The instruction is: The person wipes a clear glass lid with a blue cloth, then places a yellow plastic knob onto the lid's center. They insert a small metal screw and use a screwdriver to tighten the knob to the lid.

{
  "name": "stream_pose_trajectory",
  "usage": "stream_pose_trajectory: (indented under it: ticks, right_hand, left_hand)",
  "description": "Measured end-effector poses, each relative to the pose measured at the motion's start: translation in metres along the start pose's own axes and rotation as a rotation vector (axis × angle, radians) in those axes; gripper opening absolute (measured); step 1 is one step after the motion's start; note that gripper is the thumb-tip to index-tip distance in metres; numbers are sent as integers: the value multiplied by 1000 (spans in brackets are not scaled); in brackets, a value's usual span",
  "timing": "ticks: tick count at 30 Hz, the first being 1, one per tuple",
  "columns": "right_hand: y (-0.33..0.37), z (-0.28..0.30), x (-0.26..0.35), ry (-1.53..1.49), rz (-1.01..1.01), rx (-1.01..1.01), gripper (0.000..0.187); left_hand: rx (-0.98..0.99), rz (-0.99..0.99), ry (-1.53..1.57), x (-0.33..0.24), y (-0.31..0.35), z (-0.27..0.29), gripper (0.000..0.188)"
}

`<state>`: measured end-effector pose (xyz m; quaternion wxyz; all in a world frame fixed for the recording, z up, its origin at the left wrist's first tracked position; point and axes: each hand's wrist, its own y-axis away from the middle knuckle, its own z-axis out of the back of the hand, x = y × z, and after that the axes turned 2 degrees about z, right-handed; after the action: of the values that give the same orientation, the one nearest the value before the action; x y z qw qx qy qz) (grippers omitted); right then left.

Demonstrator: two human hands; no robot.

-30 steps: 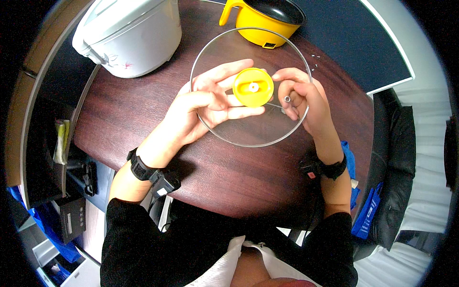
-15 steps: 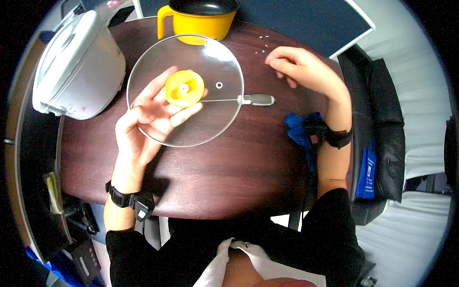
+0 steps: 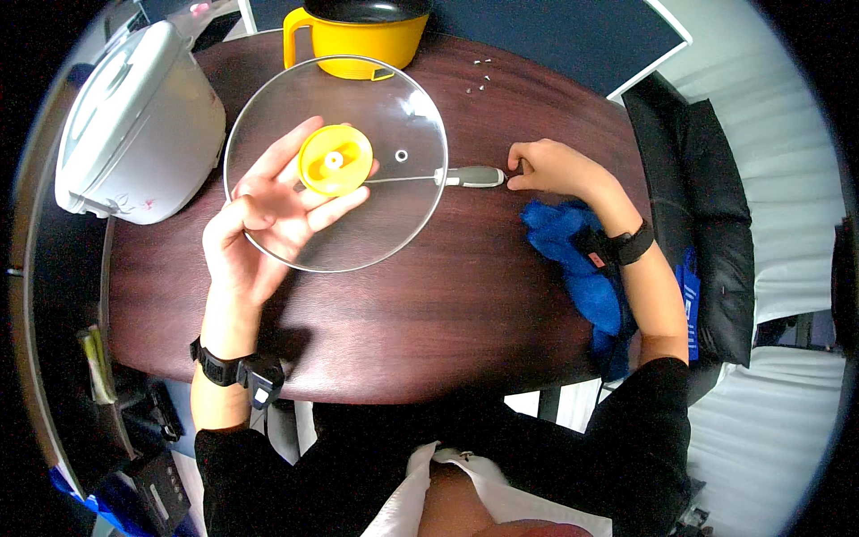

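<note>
My left hand [image 3: 268, 210] is closed round a round yellow knob [image 3: 315, 170], its hollow side with a central post facing up. A clear glass lid [image 3: 394, 224] with a thin metal rim overlaps that hand; I cannot tell exactly how lid and knob touch. A screwdriver [image 3: 474, 177] with a grey and white handle lies on the table, its shaft showing through the glass. Just past the handle's end, my right hand [image 3: 559, 170] has thumb and forefinger curved and apart, with nothing seen between them.
A yellow pot [image 3: 367, 45] with a dark inside stands at the far edge. To the left is a white rice cooker [image 3: 161, 134]. Several small screws [image 3: 483, 79] lie beyond the lid. A blue cloth [image 3: 582, 277] is beside my right forearm on the brown table [image 3: 429, 340].
My right hand has come nearer from beside the small screws to the end of the screwdriver handle. My left hand still holds the knob, with the lid much the same.
</note>
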<state>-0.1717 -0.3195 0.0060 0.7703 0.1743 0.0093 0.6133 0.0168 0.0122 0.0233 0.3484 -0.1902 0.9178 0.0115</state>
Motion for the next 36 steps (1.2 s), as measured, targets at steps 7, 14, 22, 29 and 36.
stream_pose_trajectory:
  ticks: [7, 14, 22, 29, 36]
  right_hand:
    - [-13, -5, 6, 52, -22, 0, 18]
    - [8, 42, 11, -206, 45, -292, 11]
    - [-4, 51, 163, -349, 335, -440, 11]
    - [-28, 24, 177, -457, 331, -414, 12]
    - [-39, 7, 170, -452, 367, -391, 13]
  left_hand:
    - [18, -6, 63, 2, 0, 6, 86]
    - [47, -51, 51, 1, 2, 4, 84]
    - [-58, -15, -70, 1, 2, 2, 96]
    - [-57, 6, -42, 7, -1, 8, 91]
    - [-123, 53, -151, 14, -1, 12, 95]
